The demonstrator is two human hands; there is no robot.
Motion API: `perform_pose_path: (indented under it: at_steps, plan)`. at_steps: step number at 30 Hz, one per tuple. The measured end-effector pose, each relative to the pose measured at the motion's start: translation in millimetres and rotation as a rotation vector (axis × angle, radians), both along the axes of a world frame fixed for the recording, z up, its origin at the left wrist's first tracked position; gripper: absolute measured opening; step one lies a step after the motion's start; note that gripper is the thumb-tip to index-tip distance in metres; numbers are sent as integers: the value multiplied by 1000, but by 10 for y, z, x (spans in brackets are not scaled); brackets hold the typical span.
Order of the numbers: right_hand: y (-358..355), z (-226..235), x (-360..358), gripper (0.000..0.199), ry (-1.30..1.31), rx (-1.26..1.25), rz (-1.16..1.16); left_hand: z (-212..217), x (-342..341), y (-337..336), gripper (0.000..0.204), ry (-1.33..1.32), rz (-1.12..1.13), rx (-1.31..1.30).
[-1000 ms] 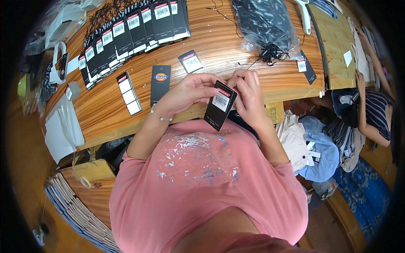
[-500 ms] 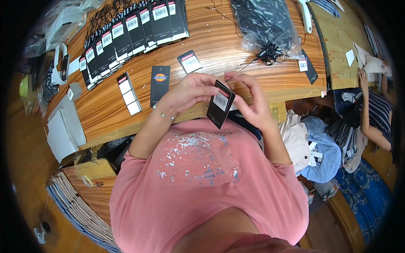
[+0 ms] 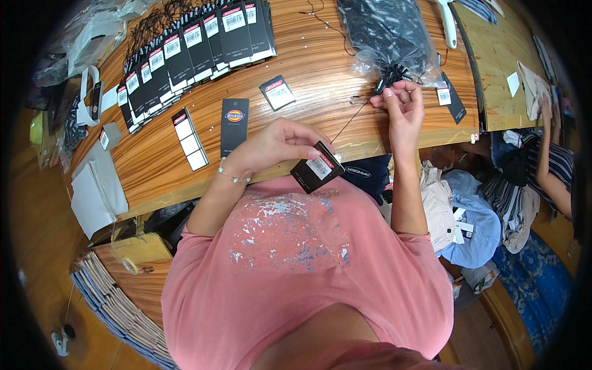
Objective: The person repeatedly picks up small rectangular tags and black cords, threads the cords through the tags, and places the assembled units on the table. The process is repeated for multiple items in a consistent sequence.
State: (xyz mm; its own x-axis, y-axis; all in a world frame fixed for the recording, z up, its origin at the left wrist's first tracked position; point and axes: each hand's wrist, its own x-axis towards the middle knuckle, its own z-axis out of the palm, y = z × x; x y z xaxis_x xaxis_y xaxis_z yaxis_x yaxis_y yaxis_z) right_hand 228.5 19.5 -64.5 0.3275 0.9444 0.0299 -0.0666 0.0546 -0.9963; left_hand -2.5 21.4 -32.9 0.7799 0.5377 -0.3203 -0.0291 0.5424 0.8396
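My left hand [image 3: 277,145] pinches a black hang tag [image 3: 316,174] with a white barcode sticker by its top edge, above my lap. From the tag's top a thin black string [image 3: 350,122] runs taut up to the right. My right hand [image 3: 404,114] has its thumb and forefinger closed on the string's far end. Just beyond those fingertips lies a bunch of black tag strings [image 3: 388,75] at the mouth of a clear plastic bag [image 3: 385,34]. A plain black tag [image 3: 234,126], a small stickered tag [image 3: 277,92] and a sticker strip [image 3: 191,139] lie left of my hands.
Overlapping rows of strung tags [image 3: 197,46] cover the table's far left. A white-handled tool [image 3: 448,24] and another tag [image 3: 453,102] lie right. Folded clothes [image 3: 472,225] are piled beside me. A co-worker's arm [image 3: 542,142] handles cloth at far right.
My right hand has moved from the tag up and right toward the string bunch, drawing the string taut. My left hand has lowered slightly with the tag, which has tilted.
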Motion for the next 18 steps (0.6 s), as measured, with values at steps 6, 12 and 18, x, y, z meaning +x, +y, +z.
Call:
perform_pose_path:
  at_steps: [6, 12, 18]
  plan:
    - [-270, 45, -8, 18, 123, -372, 303, 18, -78, -2, 17, 2, 18, -27]
    - [-162, 59, -154, 14, 606, -291, 266, 50, -123, 9, 19, -1, -110, 118]
    - [-115, 64, -169, 18, 782, -293, 293, 24, -190, -1, 19, 14, -141, 180]
